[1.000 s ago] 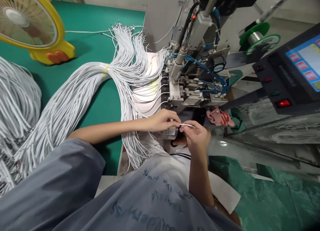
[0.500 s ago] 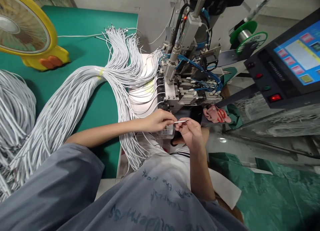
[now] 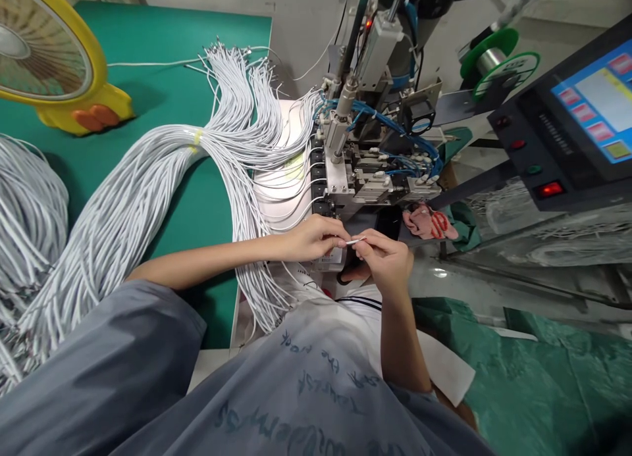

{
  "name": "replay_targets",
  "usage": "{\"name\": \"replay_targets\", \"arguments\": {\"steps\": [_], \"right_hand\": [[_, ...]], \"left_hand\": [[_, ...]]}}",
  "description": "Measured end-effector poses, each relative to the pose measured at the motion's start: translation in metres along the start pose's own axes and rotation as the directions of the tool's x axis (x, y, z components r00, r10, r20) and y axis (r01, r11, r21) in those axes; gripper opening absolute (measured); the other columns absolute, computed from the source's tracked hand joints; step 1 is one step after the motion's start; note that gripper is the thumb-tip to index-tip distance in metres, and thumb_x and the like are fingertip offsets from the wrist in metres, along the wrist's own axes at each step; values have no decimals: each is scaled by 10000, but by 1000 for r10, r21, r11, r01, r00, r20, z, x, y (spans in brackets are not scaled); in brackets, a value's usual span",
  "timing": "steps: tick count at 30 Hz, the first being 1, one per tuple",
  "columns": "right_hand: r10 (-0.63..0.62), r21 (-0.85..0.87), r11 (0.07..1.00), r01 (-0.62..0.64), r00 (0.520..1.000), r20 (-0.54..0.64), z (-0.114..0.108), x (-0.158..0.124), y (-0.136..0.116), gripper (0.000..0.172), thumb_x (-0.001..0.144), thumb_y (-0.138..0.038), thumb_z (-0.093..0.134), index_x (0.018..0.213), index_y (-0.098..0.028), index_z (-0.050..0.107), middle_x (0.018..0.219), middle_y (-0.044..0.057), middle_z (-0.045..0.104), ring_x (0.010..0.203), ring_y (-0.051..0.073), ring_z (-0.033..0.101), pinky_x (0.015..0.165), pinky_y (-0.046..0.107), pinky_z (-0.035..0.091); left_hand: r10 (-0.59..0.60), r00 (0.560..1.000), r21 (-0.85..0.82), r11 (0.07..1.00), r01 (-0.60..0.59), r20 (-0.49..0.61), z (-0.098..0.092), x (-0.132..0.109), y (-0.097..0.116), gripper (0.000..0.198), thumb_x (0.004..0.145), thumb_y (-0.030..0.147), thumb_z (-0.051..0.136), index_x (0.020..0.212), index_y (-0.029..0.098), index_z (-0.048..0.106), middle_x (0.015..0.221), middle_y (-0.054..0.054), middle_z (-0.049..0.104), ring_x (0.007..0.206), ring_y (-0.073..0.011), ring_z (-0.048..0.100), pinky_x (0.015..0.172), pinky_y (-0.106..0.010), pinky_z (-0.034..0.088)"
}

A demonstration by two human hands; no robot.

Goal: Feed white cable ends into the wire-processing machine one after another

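My left hand (image 3: 323,237) pinches a white cable (image 3: 353,241) close to its end, just in front of the machine. Against it, my right hand (image 3: 385,255) closes thumb and fingertips on the tip of the same cable. Only a short white stretch shows between the two hands; the fine wire ends are hidden by my right fingers. To the left of my hands lies a large bundle of white cables (image 3: 143,173), bound by a yellow tie (image 3: 196,139). Several of its cables run into black slots (image 3: 318,174) along the machine's (image 3: 340,140) edge.
A yellow fan (image 3: 101,61) stands on the green table mat (image 3: 162,35), near a second cable bundle (image 3: 29,206). A control panel (image 3: 557,133) with a lit screen juts in at the right. Behind it sits a green wire spool (image 3: 488,61). A pink cloth (image 3: 425,220) lies beyond my right hand.
My right hand has turned over, knuckles now upward, and its fingertips have closed in on the cable tip nearer my left fingers. My left hand has barely moved.
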State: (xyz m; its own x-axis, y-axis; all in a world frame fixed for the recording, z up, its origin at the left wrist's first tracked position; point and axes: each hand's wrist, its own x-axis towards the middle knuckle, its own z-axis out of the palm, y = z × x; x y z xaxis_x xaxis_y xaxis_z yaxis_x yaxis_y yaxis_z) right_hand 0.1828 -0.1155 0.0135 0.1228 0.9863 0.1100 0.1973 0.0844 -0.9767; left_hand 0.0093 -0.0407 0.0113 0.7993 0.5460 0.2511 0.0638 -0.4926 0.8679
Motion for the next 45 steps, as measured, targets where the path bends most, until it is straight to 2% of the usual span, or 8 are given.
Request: {"name": "replay_targets", "arguments": {"steps": [11,17,26,30,33,35,40,45], "right_hand": [[-42,-102,994,29,991,-130,8,-1,-2,152,771,-274,631,672,-185,703,688,28,667,613,139,591,545,253,468],[-76,-291,955,57,996,-55,2,1,-7,153,776,-247,612,687,-169,709,579,-8,545,482,79,414,443,230,322],[-142,-132,985,112,960,-241,26,-7,11,182,794,-252,592,650,-169,668,574,-8,533,514,101,468,446,228,345],[-308,-408,892,194,921,-236,27,-8,8,163,813,-206,568,695,-172,675,557,-8,509,492,97,424,465,245,335],[-326,-524,816,244,943,-69,15,-3,2,192,796,-175,577,611,-167,627,505,-33,426,459,81,345,463,250,297],[-271,-485,838,252,962,32,8,2,2,224,791,-166,580,567,-164,594,493,-41,398,459,76,332,460,248,278],[-280,-309,918,247,958,-68,12,4,9,213,799,-176,581,587,-165,600,514,-36,425,478,83,369,459,248,281],[-223,-191,966,174,934,-280,29,-4,15,200,828,-238,554,657,-174,638,580,-13,515,522,105,459,470,249,344]], "left_hand": [[20,988,87,996,-7,-153,-1,3,2,161,836,217,565,772,134,688,687,-28,612,626,-89,543,576,-194,431],[44,990,133,991,-26,-137,-1,3,-2,147,826,209,565,745,128,658,702,-31,602,638,-93,537,598,-209,428],[-176,979,-194,969,154,-102,9,0,-2,190,762,259,637,661,124,551,640,15,537,588,-76,503,545,-185,411],[86,987,251,967,-50,-135,7,-2,-10,142,836,172,509,719,125,576,674,-15,542,601,-92,488,541,-202,374],[276,960,606,755,-250,53,0,-1,-18,210,829,65,417,763,123,608,727,-56,564,611,-116,468,565,-241,355],[299,944,650,692,-313,136,-4,0,-19,229,821,49,407,786,123,621,752,-68,574,619,-123,473,577,-249,357],[77,996,257,964,-60,-54,-2,3,-8,134,817,172,556,718,119,630,680,-25,577,606,-94,513,562,-204,391],[-166,984,-185,971,151,-69,3,5,1,141,768,237,647,727,107,686,662,-19,606,595,-79,548,544,-179,420]]}}
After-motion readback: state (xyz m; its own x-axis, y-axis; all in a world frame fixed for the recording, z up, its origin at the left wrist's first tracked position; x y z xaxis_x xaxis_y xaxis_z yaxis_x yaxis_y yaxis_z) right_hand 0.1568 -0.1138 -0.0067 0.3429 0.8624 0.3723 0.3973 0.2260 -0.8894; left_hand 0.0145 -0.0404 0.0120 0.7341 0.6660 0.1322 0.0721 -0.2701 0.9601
